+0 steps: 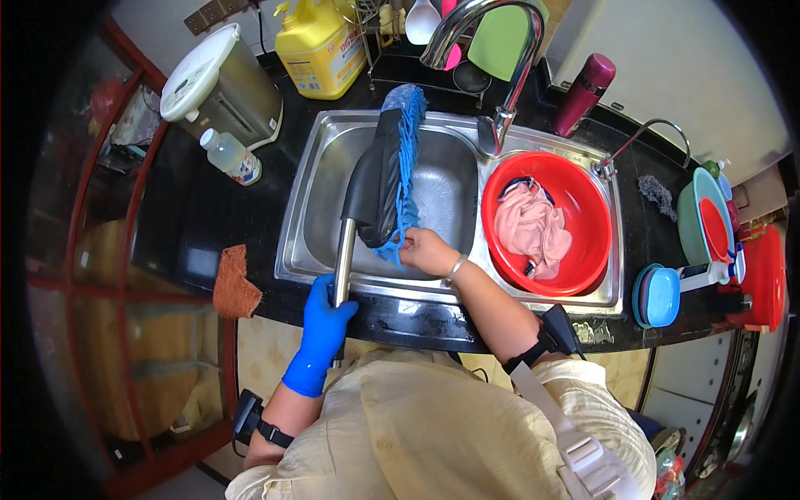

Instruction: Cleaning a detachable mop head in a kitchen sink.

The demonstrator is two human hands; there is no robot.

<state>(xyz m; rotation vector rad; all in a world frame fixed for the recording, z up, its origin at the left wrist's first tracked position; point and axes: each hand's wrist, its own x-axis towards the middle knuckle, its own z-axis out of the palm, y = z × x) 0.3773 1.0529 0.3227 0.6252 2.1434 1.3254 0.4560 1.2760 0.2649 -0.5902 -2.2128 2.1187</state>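
Observation:
My left hand [327, 313], in a blue rubber glove, is wrapped round the metal handle of a mop [345, 262]. The mop's black head [379, 187] lies tilted across the left sink basin [447, 179], its far end reaching the back rim. Blue fringe [406, 167] hangs along the head's right side. At the fringe's near end, my bare right hand [429, 252] pinches the blue strands; a bracelet circles that wrist. To the right of this hand, a red basin [600, 229] holds a crumpled pink cloth [533, 229].
A chrome faucet [500, 125] arches over the sink's back. Behind stand a yellow pump jug [321, 50], a hot water dispenser [225, 92] and a magenta flask [583, 96]. An orange-brown rag [237, 283] hangs over the counter's front edge; blue containers [662, 297] sit at right.

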